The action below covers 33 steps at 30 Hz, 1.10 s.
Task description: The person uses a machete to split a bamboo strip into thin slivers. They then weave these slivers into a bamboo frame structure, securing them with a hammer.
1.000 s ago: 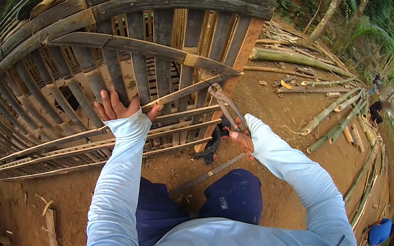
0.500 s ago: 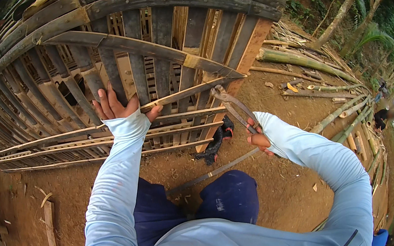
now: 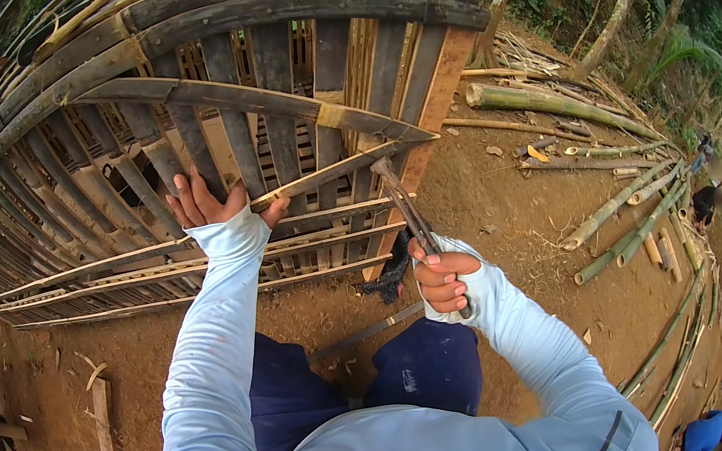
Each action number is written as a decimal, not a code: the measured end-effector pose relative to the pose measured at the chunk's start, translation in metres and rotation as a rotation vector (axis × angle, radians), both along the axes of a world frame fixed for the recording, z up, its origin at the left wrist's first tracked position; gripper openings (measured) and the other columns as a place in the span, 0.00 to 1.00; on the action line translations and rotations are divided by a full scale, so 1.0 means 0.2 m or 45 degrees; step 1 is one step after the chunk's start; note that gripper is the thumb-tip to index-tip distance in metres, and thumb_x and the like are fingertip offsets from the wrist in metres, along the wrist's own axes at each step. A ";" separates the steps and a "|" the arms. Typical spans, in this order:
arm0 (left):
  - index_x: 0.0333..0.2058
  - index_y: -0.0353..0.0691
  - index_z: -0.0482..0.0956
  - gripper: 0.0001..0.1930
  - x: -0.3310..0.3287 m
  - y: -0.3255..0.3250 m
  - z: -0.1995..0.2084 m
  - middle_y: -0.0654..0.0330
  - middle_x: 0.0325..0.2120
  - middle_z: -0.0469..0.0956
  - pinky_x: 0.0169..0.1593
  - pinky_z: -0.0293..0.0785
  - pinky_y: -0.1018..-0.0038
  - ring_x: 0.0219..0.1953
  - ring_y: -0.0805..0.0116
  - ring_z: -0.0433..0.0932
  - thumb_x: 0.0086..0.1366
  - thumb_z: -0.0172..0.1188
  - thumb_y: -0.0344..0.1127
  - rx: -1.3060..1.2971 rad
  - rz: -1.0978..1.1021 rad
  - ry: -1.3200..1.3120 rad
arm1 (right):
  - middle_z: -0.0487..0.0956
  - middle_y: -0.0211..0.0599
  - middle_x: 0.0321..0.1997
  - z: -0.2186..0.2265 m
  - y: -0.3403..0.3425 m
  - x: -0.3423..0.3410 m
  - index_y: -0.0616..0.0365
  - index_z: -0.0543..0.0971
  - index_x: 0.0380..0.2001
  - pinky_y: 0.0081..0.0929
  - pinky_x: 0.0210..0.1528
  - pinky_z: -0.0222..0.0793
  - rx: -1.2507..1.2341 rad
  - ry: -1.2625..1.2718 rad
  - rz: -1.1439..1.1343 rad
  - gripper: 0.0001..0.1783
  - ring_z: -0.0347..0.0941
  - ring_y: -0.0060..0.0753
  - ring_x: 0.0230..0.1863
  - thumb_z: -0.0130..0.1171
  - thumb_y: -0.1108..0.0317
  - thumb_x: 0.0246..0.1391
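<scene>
My left hand (image 3: 211, 207) lies with fingers stretched out and spread over the dark bamboo slats (image 3: 230, 115) of a large panel. Its thumb rests beside the near end of a thin split bamboo strip (image 3: 327, 175), which slants up to the right. In my right hand (image 3: 448, 278) is a pair of rusty metal pincers (image 3: 403, 202), gripped round the handles, which are close together. The pincers' head points up and away, in front of the panel near the strip's right part. Whether the jaws touch anything, I cannot tell.
A wooden post (image 3: 443, 87) edges the panel on the right. Cut bamboo poles (image 3: 555, 109) lie on the dirt ground beyond it. Near my knees is a black cloth-like thing (image 3: 386, 279). A flat strip (image 3: 366, 330) lies there too, and a plank (image 3: 111, 450) lies at left.
My right hand has moved left and nearer to me, turning the pincers more upright, and their handles have come closer together. The left hand stays at the same place on the panel.
</scene>
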<state>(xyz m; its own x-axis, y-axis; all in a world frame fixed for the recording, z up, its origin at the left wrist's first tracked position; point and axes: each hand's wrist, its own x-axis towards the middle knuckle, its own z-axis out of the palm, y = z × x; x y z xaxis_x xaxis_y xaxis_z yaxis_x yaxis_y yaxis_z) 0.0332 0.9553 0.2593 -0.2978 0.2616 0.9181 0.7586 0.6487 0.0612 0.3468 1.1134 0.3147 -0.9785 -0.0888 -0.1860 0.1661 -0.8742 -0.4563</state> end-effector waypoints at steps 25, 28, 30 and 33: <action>0.29 0.46 0.83 0.32 0.00 -0.04 0.02 0.35 0.61 0.56 0.68 0.39 0.39 0.69 0.36 0.45 0.37 0.72 0.70 0.020 -0.079 0.011 | 0.78 0.48 0.33 0.16 -0.29 0.04 0.56 0.73 0.58 0.44 0.37 0.69 3.195 -0.955 -0.887 0.23 0.75 0.54 0.35 0.55 0.62 0.61; 0.28 0.47 0.83 0.32 -0.01 -0.03 0.01 0.35 0.61 0.58 0.68 0.40 0.39 0.68 0.36 0.45 0.37 0.72 0.70 0.050 -0.096 0.041 | 0.78 0.50 0.34 0.20 -0.36 -0.05 0.54 0.74 0.56 0.45 0.38 0.69 2.965 -1.342 -0.630 0.20 0.75 0.54 0.37 0.53 0.62 0.62; 0.27 0.47 0.83 0.32 -0.02 -0.04 0.01 0.35 0.60 0.58 0.67 0.41 0.39 0.68 0.36 0.46 0.36 0.72 0.70 0.067 -0.106 0.043 | 0.78 0.50 0.34 0.16 -0.33 -0.05 0.54 0.74 0.55 0.43 0.37 0.69 2.995 -1.292 -0.541 0.19 0.74 0.55 0.35 0.54 0.63 0.62; 0.27 0.48 0.84 0.31 0.01 -0.02 0.02 0.36 0.61 0.58 0.67 0.40 0.39 0.68 0.36 0.46 0.36 0.72 0.70 0.077 -0.147 0.020 | 0.78 0.46 0.33 -0.13 -0.07 0.01 0.56 0.75 0.54 0.38 0.37 0.69 2.532 -1.447 -0.481 0.18 0.72 0.51 0.32 0.55 0.64 0.62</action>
<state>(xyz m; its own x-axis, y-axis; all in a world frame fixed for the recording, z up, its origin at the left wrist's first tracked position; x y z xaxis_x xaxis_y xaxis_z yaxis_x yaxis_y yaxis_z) 0.0344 0.9520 0.2637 -0.2544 0.2376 0.9374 0.8290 0.5527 0.0849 0.3494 1.0989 0.2890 -0.3780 0.9232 -0.0700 0.8748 0.3314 -0.3535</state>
